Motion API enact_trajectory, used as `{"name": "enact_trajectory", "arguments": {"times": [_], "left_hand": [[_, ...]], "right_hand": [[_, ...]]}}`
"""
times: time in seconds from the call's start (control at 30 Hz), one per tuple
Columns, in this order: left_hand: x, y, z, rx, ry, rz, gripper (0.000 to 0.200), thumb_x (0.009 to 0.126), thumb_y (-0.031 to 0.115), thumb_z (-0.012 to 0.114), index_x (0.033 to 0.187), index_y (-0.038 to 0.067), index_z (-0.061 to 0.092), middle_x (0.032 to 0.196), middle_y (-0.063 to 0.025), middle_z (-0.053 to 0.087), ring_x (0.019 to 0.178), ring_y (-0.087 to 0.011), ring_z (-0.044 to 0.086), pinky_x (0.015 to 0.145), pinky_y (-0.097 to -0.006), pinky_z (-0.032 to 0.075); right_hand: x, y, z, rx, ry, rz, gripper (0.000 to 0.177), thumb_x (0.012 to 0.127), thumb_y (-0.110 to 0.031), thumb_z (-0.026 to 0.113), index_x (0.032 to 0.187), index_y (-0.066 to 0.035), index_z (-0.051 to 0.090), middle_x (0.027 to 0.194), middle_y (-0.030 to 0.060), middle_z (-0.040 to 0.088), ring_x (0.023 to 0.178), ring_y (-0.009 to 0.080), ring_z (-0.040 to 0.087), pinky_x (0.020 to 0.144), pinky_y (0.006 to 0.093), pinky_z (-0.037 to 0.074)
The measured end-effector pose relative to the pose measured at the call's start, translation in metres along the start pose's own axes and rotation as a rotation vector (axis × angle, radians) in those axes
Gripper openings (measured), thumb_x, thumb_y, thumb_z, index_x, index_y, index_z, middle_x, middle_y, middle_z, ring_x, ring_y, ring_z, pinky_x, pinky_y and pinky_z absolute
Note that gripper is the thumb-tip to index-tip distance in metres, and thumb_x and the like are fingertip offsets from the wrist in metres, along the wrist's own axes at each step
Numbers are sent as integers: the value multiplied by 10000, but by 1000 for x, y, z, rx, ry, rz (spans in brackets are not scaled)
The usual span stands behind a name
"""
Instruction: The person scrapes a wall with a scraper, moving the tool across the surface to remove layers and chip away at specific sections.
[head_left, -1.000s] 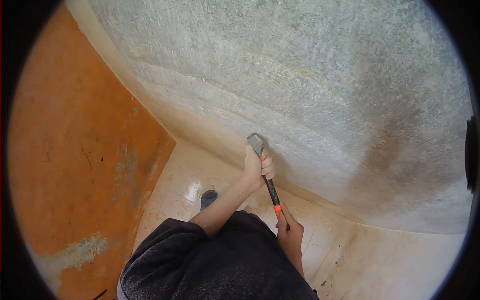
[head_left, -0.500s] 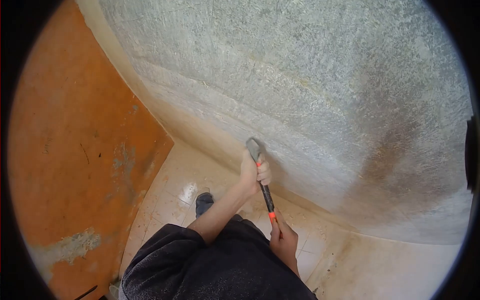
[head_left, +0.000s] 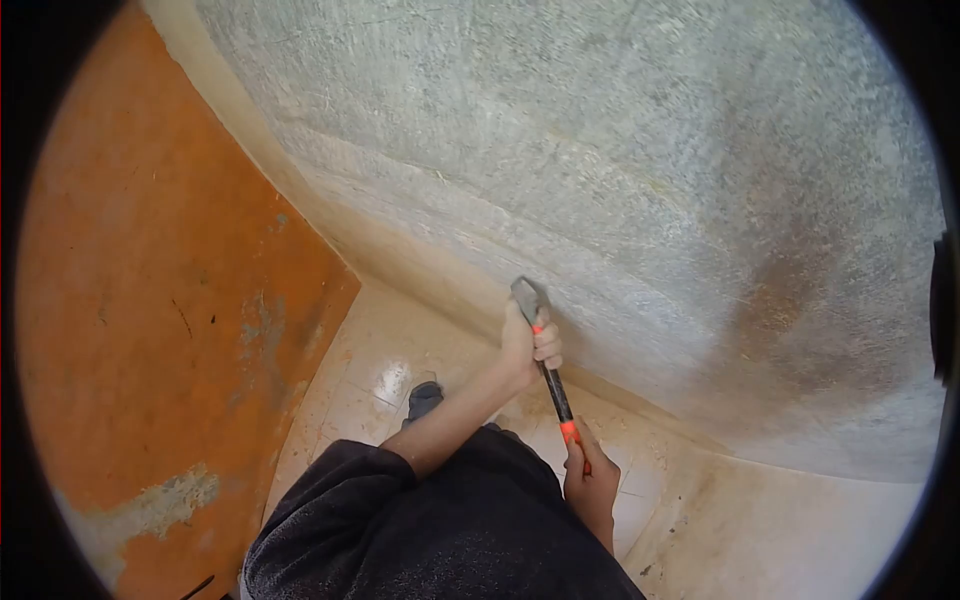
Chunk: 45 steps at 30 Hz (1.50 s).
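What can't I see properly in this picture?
- Head view: the tool's lower end, hidden by the right hand.
- Head view: part of its handle, covered by the left hand.
- Head view: whether its tip touches the wall; too small to tell.
- Head view: what the thin dark thing at bottom left is; the bottom edge cuts it off.

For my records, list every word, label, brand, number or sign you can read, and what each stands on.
No readable text anywhere.
Dark marks on the orange surface: too small and blurred to tell whether they are writing.
Long-handled tool: no legible lettering.
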<state>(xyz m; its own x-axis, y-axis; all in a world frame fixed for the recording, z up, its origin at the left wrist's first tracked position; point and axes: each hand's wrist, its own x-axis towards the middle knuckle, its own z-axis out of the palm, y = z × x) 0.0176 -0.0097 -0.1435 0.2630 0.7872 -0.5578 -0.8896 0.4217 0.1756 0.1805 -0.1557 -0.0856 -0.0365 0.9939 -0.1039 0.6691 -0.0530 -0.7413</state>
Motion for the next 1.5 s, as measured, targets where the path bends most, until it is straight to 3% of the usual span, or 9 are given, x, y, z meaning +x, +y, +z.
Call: {"name": "enact_trajectory", "arguments": {"times": [0.23,0.27,0.43,0.5,0.7,0.8,0.9,0.93,1.5], "left_hand": [[7,48,-24,56,94,104,517,974,597,239,689,190,382,481,51,191,366,-116,198,388,-300,203],[4,41,-19,47,92,61,512,976,588,229,687,193,381,480,52,192,365,-113,198,384,-300,200],[-2,39,-20,94,3,-121,513,976,580,207,679,200,378,479,53,197,363,-110,194,372,-301,190],[2,62,-37,93,-12,-81,528,975,596,209,675,195,378,480,46,201,363,-121,198,377,-312,201],[-7,34,-14,112,104,-149,553,971,596,175,634,195,350,482,49,196,369,-116,180,391,-312,207],[2,50,-28,144,110,-84,550,968,592,177,631,192,347,481,46,199,368,-121,180,390,-311,203],[3,50,-25,138,124,-17,539,967,582,197,633,188,349,480,40,203,364,-127,180,386,-309,195],[1,44,-20,119,85,-61,530,968,572,200,633,189,348,481,44,202,365,-120,176,382,-307,190],[10,76,-46,62,95,26,519,964,583,257,647,189,373,473,50,208,363,-120,195,382,-318,211]], "right_hand": [[28,-10,42,15,-16,24,368,920,-170,632,1275,-78,618,711,209,611,547,274,598,543,329,465],[23,-8,40,32,-17,43,347,937,-149,628,1264,-32,626,655,81,596,558,75,523,542,248,442],[-1,-32,49,81,83,144,328,947,-124,615,1263,-37,630,630,51,556,561,72,507,537,239,429],[9,-38,63,0,32,-23,327,952,-114,604,1268,-30,624,632,33,550,566,70,505,532,235,419],[-13,-34,52,114,101,236,311,945,-99,613,1249,-37,635,634,14,551,577,52,445,534,216,386],[10,-29,69,44,82,-1,313,953,-113,602,1255,-40,633,631,33,550,556,62,455,525,224,402],[6,-29,60,66,68,88,316,951,-123,607,1256,-44,633,625,37,544,558,60,464,529,223,405],[1,-29,53,77,82,124,316,913,-127,646,1225,-80,659,694,162,634,519,156,553,531,288,450],[24,-40,78,63,0,0,302,929,-130,629,1222,-62,656,748,173,663,572,168,606,572,276,476]]}}
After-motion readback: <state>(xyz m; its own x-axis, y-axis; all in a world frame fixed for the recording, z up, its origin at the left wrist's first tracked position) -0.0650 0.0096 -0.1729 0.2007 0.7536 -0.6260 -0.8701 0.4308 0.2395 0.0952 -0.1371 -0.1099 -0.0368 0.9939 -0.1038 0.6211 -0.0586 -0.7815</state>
